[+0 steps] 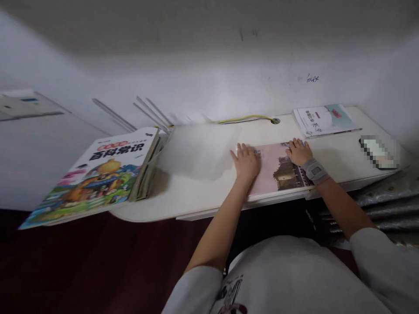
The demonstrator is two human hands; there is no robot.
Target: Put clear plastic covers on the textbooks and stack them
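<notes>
A pink book point(270, 168) with a picture of a stone tower on its cover lies closed on the white desk point(196, 196). My left hand point(246, 161) rests flat over the book's left edge with the fingers spread. On the book's upper right part lies my right hand point(299, 152), its fingers stretched out and a grey band around the wrist. A clear, pale plastic sheet point(203, 152) lies on the desk to the left of my left hand.
A stack of books point(108, 174) with a colourful cover juts past the desk's left end. At the back right lies a pale book point(327, 120); a phone-like, blurred-out object point(379, 152) is at the right. A yellow cable point(242, 119) runs along the wall into a hole.
</notes>
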